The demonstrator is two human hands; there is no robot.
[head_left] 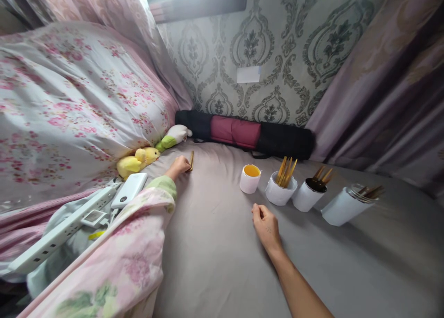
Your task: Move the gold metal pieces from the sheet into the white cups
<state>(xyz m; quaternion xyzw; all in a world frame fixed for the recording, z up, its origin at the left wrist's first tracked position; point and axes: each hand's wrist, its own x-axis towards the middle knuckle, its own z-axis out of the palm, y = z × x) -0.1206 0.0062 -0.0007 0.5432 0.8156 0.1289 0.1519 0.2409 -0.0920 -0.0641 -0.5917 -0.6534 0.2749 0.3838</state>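
Observation:
At the left, my left hand [179, 165] is closed on thin golden-brown sticks [192, 159], which stand up past my fingertips just above the grey sheet. My right hand [267, 223] is over the sheet with its fingers curled in, and nothing shows between them. Just beyond it stands a white-wrapped cup with an orange inside [249, 183]. To its right, a white cup [280, 195] holds several yellow sticks [286, 172]. Farther right are a white cup with a dark inside [305, 200] and a white-wrapped jar [342, 209], both with brownish sticks in them.
A black and maroon long bag [236, 132] lies along the patterned wall. Yellow [138, 162] and white-green [174, 136] plush toys lie by the floral cloth [76, 100]. Nearer are a power strip [62, 232], a power bank [130, 190] and a charger [93, 218].

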